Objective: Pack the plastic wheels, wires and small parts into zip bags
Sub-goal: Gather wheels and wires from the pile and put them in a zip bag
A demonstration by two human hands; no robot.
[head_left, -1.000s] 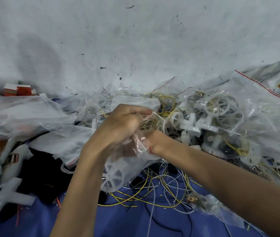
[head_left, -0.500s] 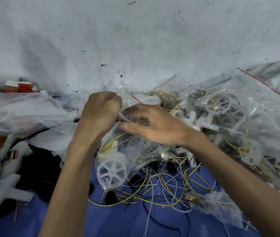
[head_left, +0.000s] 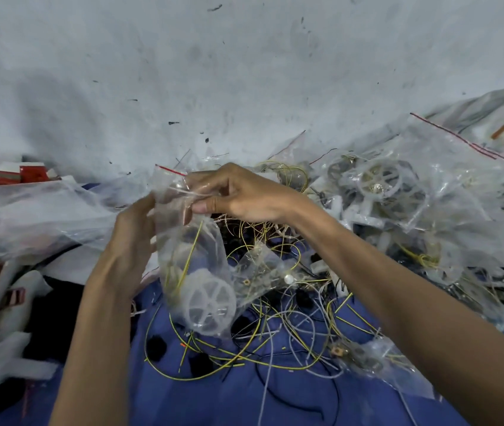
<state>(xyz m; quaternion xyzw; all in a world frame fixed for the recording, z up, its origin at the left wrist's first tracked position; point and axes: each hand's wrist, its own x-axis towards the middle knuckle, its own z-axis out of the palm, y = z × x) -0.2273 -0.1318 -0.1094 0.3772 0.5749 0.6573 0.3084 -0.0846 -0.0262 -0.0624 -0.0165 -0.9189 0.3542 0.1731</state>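
Observation:
A small clear zip bag (head_left: 195, 256) with a red strip at its mouth hangs upright in the middle of the view. A white plastic wheel (head_left: 209, 301) and thin yellow wires lie inside it. My right hand (head_left: 241, 195) pinches the bag's top edge between thumb and fingers. My left hand (head_left: 135, 232) holds the bag's left side from behind. Loose yellow, white and black wires (head_left: 275, 342) are tangled on the blue cloth (head_left: 201, 401) below.
A heap of filled zip bags (head_left: 404, 204) with white wheels rises at the right. Empty clear bags (head_left: 29, 216) lie at the left, over white foam pieces (head_left: 4, 370). Red and white boxes (head_left: 23, 172) stand by the grey wall (head_left: 244, 72). A small filled bag (head_left: 376, 361) lies low at the right.
Both hands have lifted the bag and turned it upright. My right hand moved from lying across the bag to pinching its top edge. The wheel has dropped to the bag's bottom.

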